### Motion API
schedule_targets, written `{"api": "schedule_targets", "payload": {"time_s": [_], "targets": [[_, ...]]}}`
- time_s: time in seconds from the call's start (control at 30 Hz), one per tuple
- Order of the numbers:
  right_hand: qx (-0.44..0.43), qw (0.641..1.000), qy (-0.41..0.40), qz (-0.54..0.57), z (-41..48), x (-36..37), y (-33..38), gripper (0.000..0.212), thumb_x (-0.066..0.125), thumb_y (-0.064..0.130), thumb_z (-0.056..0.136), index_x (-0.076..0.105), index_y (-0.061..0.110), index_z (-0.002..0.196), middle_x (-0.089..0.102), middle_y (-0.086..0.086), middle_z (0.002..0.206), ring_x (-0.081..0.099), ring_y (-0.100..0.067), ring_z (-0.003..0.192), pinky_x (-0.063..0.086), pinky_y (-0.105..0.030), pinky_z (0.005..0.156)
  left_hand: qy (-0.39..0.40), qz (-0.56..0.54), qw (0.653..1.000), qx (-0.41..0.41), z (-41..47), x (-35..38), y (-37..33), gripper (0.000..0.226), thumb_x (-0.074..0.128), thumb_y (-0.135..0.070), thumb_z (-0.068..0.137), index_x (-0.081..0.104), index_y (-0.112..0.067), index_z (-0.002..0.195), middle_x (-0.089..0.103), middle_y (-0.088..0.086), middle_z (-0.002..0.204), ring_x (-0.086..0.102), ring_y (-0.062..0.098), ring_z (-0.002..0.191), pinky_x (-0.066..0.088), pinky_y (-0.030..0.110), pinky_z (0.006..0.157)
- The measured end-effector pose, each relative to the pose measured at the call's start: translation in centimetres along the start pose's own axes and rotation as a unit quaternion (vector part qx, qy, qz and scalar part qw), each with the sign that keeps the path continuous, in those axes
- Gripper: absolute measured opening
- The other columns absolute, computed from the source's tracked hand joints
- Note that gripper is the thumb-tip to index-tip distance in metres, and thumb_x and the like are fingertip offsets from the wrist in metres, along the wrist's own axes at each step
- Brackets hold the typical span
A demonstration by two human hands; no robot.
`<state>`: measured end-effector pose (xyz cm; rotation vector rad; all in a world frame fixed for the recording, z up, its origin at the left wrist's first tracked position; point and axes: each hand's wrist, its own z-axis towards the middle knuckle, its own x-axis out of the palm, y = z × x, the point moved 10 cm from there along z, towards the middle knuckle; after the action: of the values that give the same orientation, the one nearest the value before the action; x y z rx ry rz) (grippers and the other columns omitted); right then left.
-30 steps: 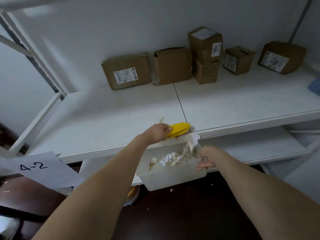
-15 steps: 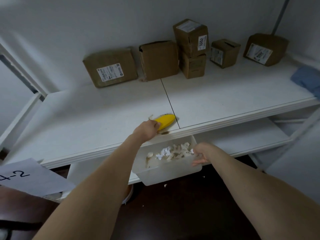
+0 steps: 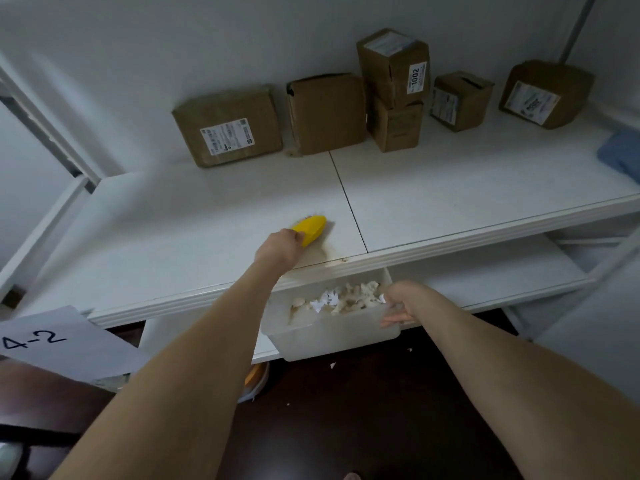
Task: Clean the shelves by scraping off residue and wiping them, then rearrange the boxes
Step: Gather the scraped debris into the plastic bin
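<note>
My left hand (image 3: 281, 248) grips a yellow brush (image 3: 310, 228) lying on the white shelf (image 3: 467, 188), just left of the seam between its two boards. A brownish stain sits by the shelf's front edge beside the brush. My right hand (image 3: 401, 301) holds the right rim of a translucent plastic bin (image 3: 329, 336) with white and beige scraps in it, kept just under the shelf's front edge. Several cardboard boxes (image 3: 228, 128) stand along the back wall, two of them stacked (image 3: 394, 69).
A blue cloth (image 3: 621, 155) lies at the shelf's right end. A paper sign reading 4-2 (image 3: 52, 341) hangs at lower left. A lower shelf (image 3: 485, 271) runs beneath. The rack's white posts stand left and right. Small scraps dot the dark floor.
My left hand has moved the yellow brush from the shelf's front edge back onto the shelf, to the left of the seam. The bin stays under the edge.
</note>
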<state>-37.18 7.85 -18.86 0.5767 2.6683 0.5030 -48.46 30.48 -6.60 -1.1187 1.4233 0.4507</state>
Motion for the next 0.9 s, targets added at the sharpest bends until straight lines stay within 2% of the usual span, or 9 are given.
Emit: {"api": "schedule_targets", "payload": {"time_s": [0.1,0.23,0.3,0.4,0.5,0.57,0.77,0.83,0.9], "targets": [[-0.006,1.000,0.011,0.022,0.4,0.5,0.2,0.040,0.042,0.009,0.101,0.037,-0.008,0.137,0.046,-0.031,0.135,0.060,-0.037,0.115,0.043,-0.023,0.028,0.043,-0.002,0.998,0.038,-1.0,1.6,-1.4,0.045,0.029,-0.036,0.099,0.061,-0.005,0.104,0.062,0.020,0.112,0.058,0.035,0.100,0.045,0.037,0.087],[-0.019,0.998,0.031,0.041,0.0,1.4,0.5,0.038,0.035,0.000,0.101,0.035,-0.010,0.138,0.043,-0.029,0.140,0.067,-0.042,0.096,0.042,-0.025,0.029,0.153,-0.078,0.981,0.088,-3.0,2.5,-3.7,0.043,0.033,-0.036,0.101,0.048,-0.012,0.068,0.053,0.009,0.070,0.047,0.021,0.057,0.039,0.025,0.049],[-0.017,0.998,0.030,0.044,-0.3,1.6,0.6,0.038,0.036,0.000,0.101,0.036,-0.011,0.137,0.045,-0.028,0.139,0.058,-0.042,0.114,0.042,-0.025,0.029,0.165,-0.106,0.976,0.096,-3.1,2.1,-4.0,0.044,0.035,-0.037,0.101,0.041,-0.011,0.066,0.044,0.003,0.059,0.038,0.017,0.051,0.032,0.021,0.043],[-0.017,0.999,0.013,0.034,-0.4,1.2,0.8,0.037,0.036,0.001,0.101,0.037,-0.010,0.136,0.045,-0.029,0.137,0.054,-0.041,0.121,0.043,-0.025,0.030,0.067,-0.107,0.986,0.105,-1.8,-0.4,-3.4,0.043,0.036,-0.035,0.101,0.049,-0.010,0.068,0.054,0.005,0.067,0.049,0.022,0.063,0.036,0.025,0.054],[-0.014,1.000,-0.003,0.013,0.0,0.8,0.7,0.038,0.037,0.003,0.101,0.037,-0.009,0.137,0.047,-0.030,0.135,0.057,-0.041,0.116,0.045,-0.026,0.032,-0.051,-0.039,0.995,0.078,0.2,-2.7,-1.9,0.037,0.033,-0.031,0.100,0.061,-0.010,0.090,0.063,0.019,0.099,0.059,0.034,0.092,0.039,0.031,0.072],[-0.021,1.000,0.003,0.014,0.4,0.9,0.9,0.039,0.039,0.004,0.101,0.037,-0.007,0.138,0.046,-0.030,0.135,0.057,-0.043,0.116,0.045,-0.026,0.029,-0.077,0.010,0.996,0.040,1.4,-3.2,-0.7,0.035,0.032,-0.027,0.099,0.061,-0.007,0.105,0.062,0.020,0.111,0.058,0.037,0.102,0.041,0.035,0.076],[-0.031,0.999,0.014,0.027,0.7,0.8,1.0,0.038,0.040,0.002,0.101,0.036,-0.004,0.139,0.044,-0.029,0.137,0.057,-0.045,0.115,0.047,-0.027,0.032,0.005,0.042,0.999,0.004,2.2,-0.4,-0.4,0.043,0.029,-0.030,0.100,0.057,-0.004,0.118,0.057,0.020,0.125,0.053,0.035,0.114,0.042,0.038,0.092],[-0.031,0.999,0.011,0.025,0.7,0.8,1.0,0.039,0.039,0.001,0.101,0.035,-0.005,0.139,0.042,-0.029,0.138,0.057,-0.044,0.115,0.046,-0.026,0.032,0.036,0.033,0.998,0.036,1.6,0.5,-1.3,0.046,0.028,-0.033,0.101,0.062,-0.003,0.112,0.059,0.021,0.121,0.055,0.035,0.111,0.042,0.037,0.093],[-0.028,0.999,0.017,0.017,0.5,1.0,1.0,0.039,0.037,0.001,0.101,0.034,-0.006,0.140,0.041,-0.028,0.140,0.056,-0.042,0.117,0.046,-0.026,0.033,0.081,0.014,0.994,0.073,0.2,1.3,-2.3,0.046,0.029,-0.034,0.101,0.064,-0.006,0.092,0.064,0.018,0.099,0.059,0.032,0.090,0.045,0.032,0.079]]}}
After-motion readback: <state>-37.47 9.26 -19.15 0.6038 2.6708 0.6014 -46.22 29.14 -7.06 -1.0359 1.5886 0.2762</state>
